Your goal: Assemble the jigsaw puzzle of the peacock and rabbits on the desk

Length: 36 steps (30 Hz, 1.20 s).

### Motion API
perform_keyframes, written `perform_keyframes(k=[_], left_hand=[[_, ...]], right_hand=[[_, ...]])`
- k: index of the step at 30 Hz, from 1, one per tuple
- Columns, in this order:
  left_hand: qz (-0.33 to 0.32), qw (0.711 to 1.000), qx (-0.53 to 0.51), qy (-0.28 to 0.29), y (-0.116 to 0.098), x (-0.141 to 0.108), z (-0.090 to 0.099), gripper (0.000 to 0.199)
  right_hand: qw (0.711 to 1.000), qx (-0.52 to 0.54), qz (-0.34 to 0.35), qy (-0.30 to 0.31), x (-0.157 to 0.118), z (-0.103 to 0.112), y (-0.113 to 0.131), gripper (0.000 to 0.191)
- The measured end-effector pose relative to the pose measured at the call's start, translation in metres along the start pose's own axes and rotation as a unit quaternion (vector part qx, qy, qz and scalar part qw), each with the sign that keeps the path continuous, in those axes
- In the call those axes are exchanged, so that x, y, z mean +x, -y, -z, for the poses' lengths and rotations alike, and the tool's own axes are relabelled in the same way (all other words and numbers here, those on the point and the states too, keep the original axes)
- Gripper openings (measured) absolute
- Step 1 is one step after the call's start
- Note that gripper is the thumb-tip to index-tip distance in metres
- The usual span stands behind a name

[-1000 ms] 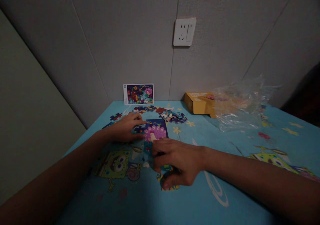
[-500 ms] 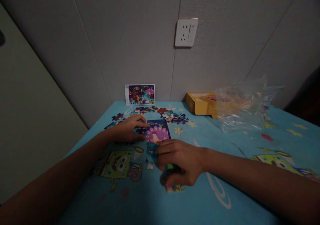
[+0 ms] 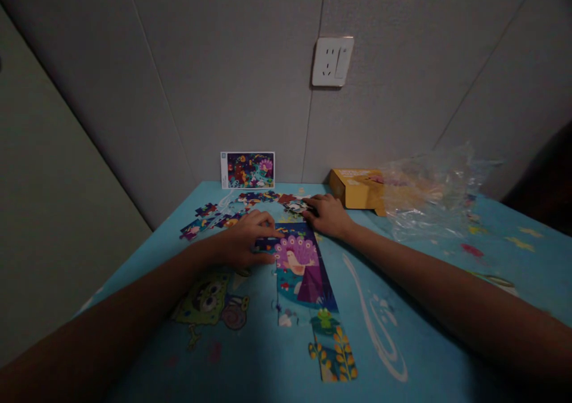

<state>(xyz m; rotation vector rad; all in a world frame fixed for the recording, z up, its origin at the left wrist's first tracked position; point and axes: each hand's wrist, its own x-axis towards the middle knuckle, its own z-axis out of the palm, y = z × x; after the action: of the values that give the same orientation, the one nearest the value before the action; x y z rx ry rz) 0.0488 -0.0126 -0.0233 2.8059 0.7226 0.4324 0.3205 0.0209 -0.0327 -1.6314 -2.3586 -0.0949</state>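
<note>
A partly joined jigsaw puzzle [image 3: 308, 278] lies flat on the table, showing a purple peacock, a small green frog and yellow plants at its near end. My left hand [image 3: 250, 236] rests at its upper left edge, thumb and forefinger apart on either side of a dark joined section. Farther back, my right hand [image 3: 328, 215] reaches over a heap of loose puzzle pieces [image 3: 295, 206], its fingers stretched and touching the heap's right side. Whether a piece is under those fingertips is hidden. More loose pieces [image 3: 205, 210] lie behind my left hand.
A reference picture card [image 3: 250, 170] leans against the wall. To the right stand a yellow box [image 3: 357, 191] and a crumpled clear plastic bag [image 3: 424, 203] partly over it. The blue cartoon tablecloth [image 3: 402, 307] covers the table. A socket [image 3: 333, 62] is on the wall.
My right hand has moved from the puzzle's near part back to the loose pieces, uncovering the frog and plants. The puzzle appears slightly farther right in view. My left hand stays at its edge.
</note>
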Motion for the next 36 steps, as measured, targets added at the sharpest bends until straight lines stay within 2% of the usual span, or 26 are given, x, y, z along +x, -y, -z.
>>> perform_keyframes(k=[5, 9, 11, 14, 17, 20, 24, 26, 29, 32, 36], left_hand=[[0.001, 1.0, 0.006, 0.001, -0.002, 0.0, 0.002, 0.064], [-0.004, 1.0, 0.001, 0.001, -0.006, 0.001, 0.0, 0.086], [-0.001, 1.0, 0.003, 0.007, -0.009, 0.0, -0.001, 0.094], [0.004, 1.0, -0.001, 0.012, -0.013, 0.0, -0.001, 0.102], [0.004, 0.999, -0.031, -0.01, -0.016, -0.001, -0.001, 0.105], [0.002, 0.994, -0.091, -0.056, -0.016, 0.0, -0.005, 0.106], [-0.009, 0.994, -0.085, -0.062, -0.011, 0.001, -0.01, 0.1], [-0.005, 0.997, -0.052, -0.06, -0.009, 0.0, -0.011, 0.097], [0.009, 0.998, -0.002, -0.066, -0.006, -0.001, -0.009, 0.097], [0.026, 0.996, 0.036, -0.08, -0.004, -0.002, -0.005, 0.097], [0.045, 0.993, 0.065, -0.089, -0.001, -0.003, 0.0, 0.099]], right_hand=[[0.998, 0.024, 0.018, -0.06, -0.005, -0.007, 0.0, 0.035], [0.993, 0.033, 0.032, -0.108, -0.01, -0.004, -0.001, 0.032], [0.98, 0.043, 0.08, -0.175, -0.014, -0.001, 0.003, 0.031], [0.942, 0.082, 0.201, -0.258, -0.021, 0.0, 0.014, 0.033], [0.919, 0.11, 0.264, -0.27, -0.025, -0.001, 0.02, 0.034], [0.903, 0.105, 0.313, -0.274, -0.026, -0.001, 0.021, 0.033], [0.885, 0.101, 0.386, -0.24, -0.027, 0.0, 0.024, 0.031], [0.884, 0.104, 0.392, -0.232, -0.028, 0.001, 0.027, 0.031], [0.873, 0.089, 0.407, -0.255, -0.029, 0.002, 0.028, 0.029], [0.858, 0.063, 0.431, -0.272, -0.03, 0.004, 0.027, 0.019], [0.86, 0.054, 0.418, -0.289, -0.033, 0.005, 0.026, 0.017]])
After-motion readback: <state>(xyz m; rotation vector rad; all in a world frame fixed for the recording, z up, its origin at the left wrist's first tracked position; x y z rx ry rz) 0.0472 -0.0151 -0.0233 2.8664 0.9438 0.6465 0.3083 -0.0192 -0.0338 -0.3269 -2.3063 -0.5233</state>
